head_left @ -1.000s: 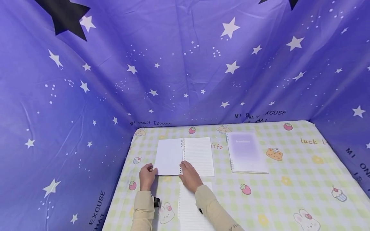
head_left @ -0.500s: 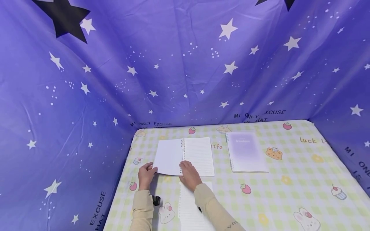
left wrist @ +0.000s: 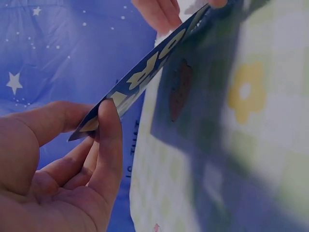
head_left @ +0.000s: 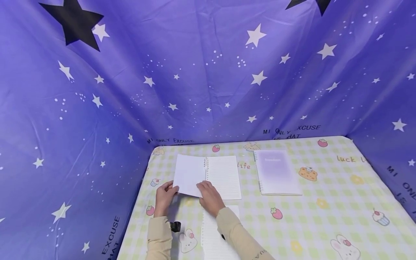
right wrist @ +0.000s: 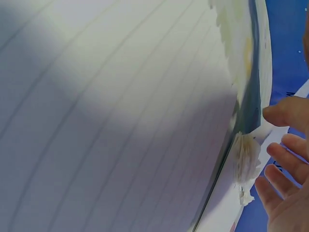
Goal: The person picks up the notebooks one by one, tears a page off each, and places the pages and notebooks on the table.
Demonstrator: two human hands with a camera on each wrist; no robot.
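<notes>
An open ring notebook (head_left: 224,177) lies at the back left of the table, its lined page on the right and the plain white inside of its cover (head_left: 188,173) on the left. My left hand (head_left: 164,198) pinches the cover's near left corner, holding that side tilted up. In the left wrist view the outer side of the cover (left wrist: 140,72) is dark blue with pale lettering, caught between thumb and fingers. My right hand (head_left: 210,199) lies by the binding at the near edge, fingertips over the cover. The right wrist view shows its fingers (right wrist: 285,162) spread and slightly bent.
Loose lined sheets (head_left: 216,234) with a torn, holed edge lie in front, partly under the right forearm. A second ring notebook with a purple cover (head_left: 276,169) lies to the right. The checked tablecloth (head_left: 325,224) meets a blue star curtain (head_left: 208,79) behind.
The left hand has lifted the cover's near left corner higher, tilting the cover. The right hand has shifted a little left, from the rings onto the cover's edge.
</notes>
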